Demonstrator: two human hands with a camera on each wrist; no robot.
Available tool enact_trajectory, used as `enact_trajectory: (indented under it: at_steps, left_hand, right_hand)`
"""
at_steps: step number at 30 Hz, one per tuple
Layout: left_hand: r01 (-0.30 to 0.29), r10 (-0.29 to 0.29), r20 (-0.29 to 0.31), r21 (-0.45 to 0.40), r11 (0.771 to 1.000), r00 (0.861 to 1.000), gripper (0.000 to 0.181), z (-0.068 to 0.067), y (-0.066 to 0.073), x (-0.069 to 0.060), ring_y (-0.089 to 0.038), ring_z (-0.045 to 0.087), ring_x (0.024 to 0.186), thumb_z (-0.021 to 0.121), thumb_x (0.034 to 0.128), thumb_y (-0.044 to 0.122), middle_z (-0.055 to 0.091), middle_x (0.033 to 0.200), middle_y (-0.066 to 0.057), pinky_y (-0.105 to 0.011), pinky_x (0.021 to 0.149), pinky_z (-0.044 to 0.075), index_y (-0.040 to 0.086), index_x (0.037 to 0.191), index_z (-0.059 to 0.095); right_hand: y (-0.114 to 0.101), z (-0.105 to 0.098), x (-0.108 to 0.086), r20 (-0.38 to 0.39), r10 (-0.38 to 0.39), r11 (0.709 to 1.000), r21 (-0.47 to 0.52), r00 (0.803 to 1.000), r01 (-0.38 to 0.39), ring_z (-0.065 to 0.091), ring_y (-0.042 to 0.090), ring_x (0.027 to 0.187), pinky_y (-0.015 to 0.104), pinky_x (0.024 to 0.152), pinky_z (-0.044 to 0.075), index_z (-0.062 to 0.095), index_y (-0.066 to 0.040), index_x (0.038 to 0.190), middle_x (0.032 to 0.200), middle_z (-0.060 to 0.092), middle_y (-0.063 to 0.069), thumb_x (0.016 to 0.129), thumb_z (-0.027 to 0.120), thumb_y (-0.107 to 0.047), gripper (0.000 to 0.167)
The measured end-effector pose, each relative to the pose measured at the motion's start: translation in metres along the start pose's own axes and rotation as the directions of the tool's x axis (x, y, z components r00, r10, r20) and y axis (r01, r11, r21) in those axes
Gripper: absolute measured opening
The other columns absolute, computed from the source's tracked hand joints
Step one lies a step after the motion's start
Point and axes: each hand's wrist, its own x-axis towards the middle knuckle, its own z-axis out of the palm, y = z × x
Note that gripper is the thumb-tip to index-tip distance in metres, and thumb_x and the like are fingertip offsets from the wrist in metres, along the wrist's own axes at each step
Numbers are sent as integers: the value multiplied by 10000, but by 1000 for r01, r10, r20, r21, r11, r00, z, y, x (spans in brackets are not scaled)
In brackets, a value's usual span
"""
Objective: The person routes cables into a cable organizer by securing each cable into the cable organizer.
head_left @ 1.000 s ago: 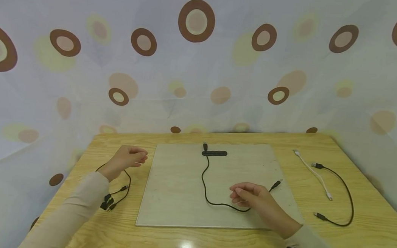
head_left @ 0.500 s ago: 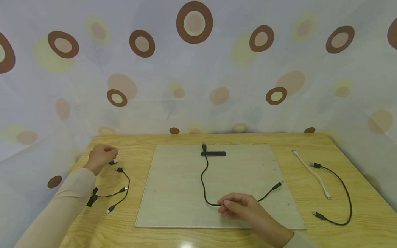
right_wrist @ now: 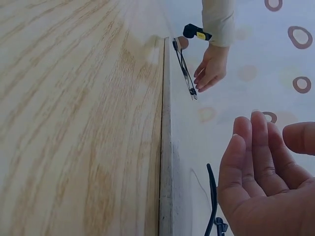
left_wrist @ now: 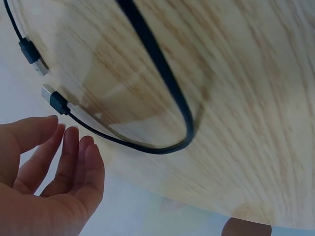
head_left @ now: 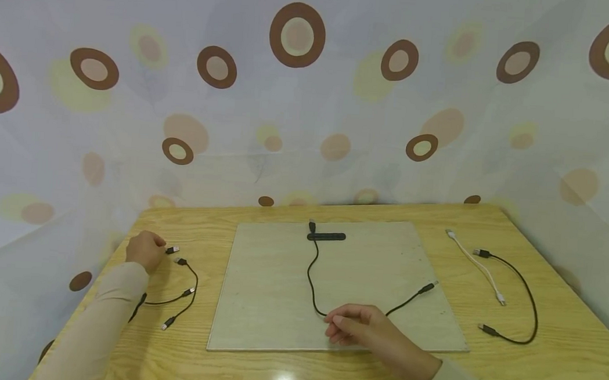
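Note:
At the left of the table, my left hand (head_left: 145, 250) hovers beside a black USB cable's plug (head_left: 173, 250). The left wrist view shows its thumb and fingers relaxed, close to the black USB cable (left_wrist: 157, 150), with a small gap before the plug (left_wrist: 58, 102). A second short black cable (head_left: 196, 282) lies just to the right. My right hand (head_left: 361, 327) is over the pale board, its fingers loosely bent and holding nothing. It covers part of a longer black cable (head_left: 310, 274), which curves across the board. In the right wrist view the palm (right_wrist: 266, 206) holds nothing.
The pale board (head_left: 259, 327) lies mid-table and carries a black slotted strip (head_left: 328, 236) near its back edge. A white cable (head_left: 475, 261) and another black cable (head_left: 533, 297) lie to the right. A patterned cloth (head_left: 309, 115) hangs behind.
My left hand has moved left, uncovering the cable plugs there, and then lowered slightly beside one. My right hand has shifted left and toward me above the board. The cables on the board look unmoved.

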Motion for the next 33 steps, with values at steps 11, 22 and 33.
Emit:
enact_trajectory:
  at_steps: [11, 22, 33]
  left_hand:
    - [-38, 38, -8, 87, 996, 999, 226, 8, -6, 4, -498, 603, 896, 533, 859, -33, 629, 1027, -338, -546, 761, 514, -138, 1024, 645]
    - [-38, 43, -44, 106, 994, 998, 159, 13, -4, 1, -465, 619, 809, 572, 831, -60, 646, 921, -320, -514, 699, 525, -141, 939, 654]
    - [-22, 29, -48, 132, 991, 998, 178, 11, 0, 4, -479, 616, 817, 530, 828, -95, 641, 922, -326, -527, 708, 525, -156, 956, 638]
  right_hand:
    - [3, 0, -1, 22, 4, 999, 32, 1000, -5, 652, 120, 858, 278, 800, 545, 559, 149, 1154, 940, 688, 29, 990, 538, -185, 373]
    - [7, -1, -3, 25, 22, 998, 50, 999, -23, 652, 126, 852, 280, 801, 547, 568, 135, 1147, 941, 689, 35, 991, 535, -187, 359]
    - [10, -6, -4, 6, -3, 1000, 30, 1000, 2, 657, 127, 864, 274, 797, 549, 556, 157, 1147, 940, 686, 40, 990, 536, -178, 370]
